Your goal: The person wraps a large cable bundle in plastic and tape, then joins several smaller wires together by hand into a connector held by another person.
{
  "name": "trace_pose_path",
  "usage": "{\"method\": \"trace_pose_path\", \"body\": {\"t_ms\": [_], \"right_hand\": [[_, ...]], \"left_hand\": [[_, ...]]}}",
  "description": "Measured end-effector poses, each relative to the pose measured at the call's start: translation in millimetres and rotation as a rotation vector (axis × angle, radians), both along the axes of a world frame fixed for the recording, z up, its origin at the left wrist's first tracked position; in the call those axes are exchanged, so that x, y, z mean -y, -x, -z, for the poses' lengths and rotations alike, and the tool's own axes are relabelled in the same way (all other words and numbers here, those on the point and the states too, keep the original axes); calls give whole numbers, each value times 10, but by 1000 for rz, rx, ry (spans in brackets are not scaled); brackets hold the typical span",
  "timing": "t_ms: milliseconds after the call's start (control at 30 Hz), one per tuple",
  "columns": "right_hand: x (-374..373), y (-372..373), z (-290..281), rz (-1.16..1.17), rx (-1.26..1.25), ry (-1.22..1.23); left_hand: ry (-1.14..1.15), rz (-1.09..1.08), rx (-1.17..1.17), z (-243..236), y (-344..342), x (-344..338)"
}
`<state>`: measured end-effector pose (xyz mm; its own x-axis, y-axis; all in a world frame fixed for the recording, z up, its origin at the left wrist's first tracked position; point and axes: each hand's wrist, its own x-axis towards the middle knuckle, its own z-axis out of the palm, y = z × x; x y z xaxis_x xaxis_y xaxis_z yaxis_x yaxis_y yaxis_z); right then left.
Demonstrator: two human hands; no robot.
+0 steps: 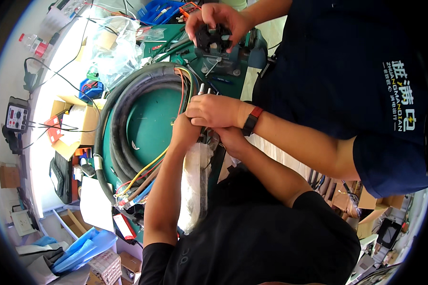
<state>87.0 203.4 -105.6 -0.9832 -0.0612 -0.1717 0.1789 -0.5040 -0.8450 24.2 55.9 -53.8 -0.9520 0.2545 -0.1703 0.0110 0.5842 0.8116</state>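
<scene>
My left hand is closed at the bench edge, its fingertips hidden under a co-worker's hand with a dark wristband. My right hand curls in from the other side, its fingers partly covered. Between these hands is something mostly hidden; bright metal pins stick up just beyond. Below my hands hangs a long white piece in clear plastic wrap. The co-worker's other hand holds a black moulded part with openings above a bench vise.
A thick black cable coil with red, yellow and blue wires lies on the green mat. At left are an open cardboard box, clear plastic bags and a blue tray. The co-worker in navy stands close at right.
</scene>
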Motion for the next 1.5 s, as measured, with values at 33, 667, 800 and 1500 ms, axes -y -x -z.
{"method": "trace_pose_path", "body": {"t_ms": [33,667,800,1500], "right_hand": [[11,-4,-11,-7,-15,7],[207,-400,-478,-94,-170,-246],[212,-397,-554,-108,-183,-297],[73,-27,-955,-219,-246,-407]], "left_hand": [[-74,-52,4,-41,-38,9],[-459,-13,-323,-926,-512,257],[-437,-34,-346,-920,-546,302],[-279,-127,-468,-817,-474,254]]}}
